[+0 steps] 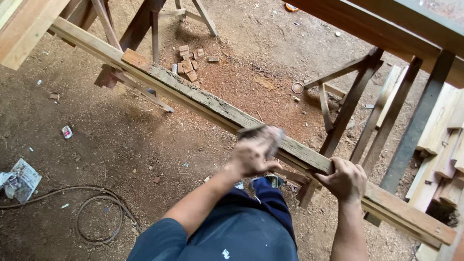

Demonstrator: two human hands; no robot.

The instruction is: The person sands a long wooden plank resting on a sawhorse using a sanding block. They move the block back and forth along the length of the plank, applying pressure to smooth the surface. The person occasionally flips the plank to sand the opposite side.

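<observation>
Person in dark blue trousers standing over a long rough plank resting on wooden trestles.

The right hand is closing over the plank's near edge, steadying it; the left hand is pressing a motion-blurred flat block or pad on the top face, exact grip unclear. The plank looks heavy, stiff and splintery, probably best gripped by its edges near the trestle support.

the long plank cuts the space slantwise; above it the air is open. the left hand and right hand occupy its near stretch. beneath, trestle legs crowd the gap. stacked boards close the right side; left, open floor with a looped cable.
</observation>
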